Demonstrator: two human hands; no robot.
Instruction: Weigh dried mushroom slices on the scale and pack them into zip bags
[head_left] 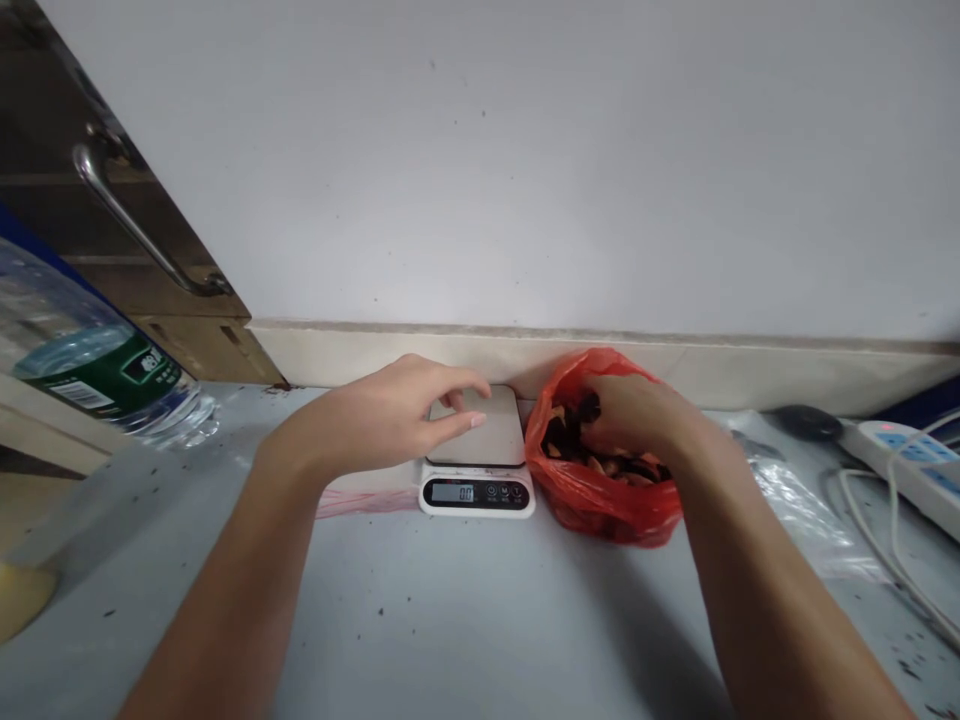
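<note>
Just right of the white scale (489,452), its display (453,493) reading 0.0, stands a thin, crinkled red plastic bag (607,515), mouth spread wide, with dark brown, irregular pieces (631,470) inside. The person's right hand (628,408) reaches into it; whether it grips a piece cannot be told. The left hand (397,412) hovers over the scale, thumb and fingers parted, holding nothing.

A head-worn camera looks forward and down at both hands (394,415) (634,412).
</note>
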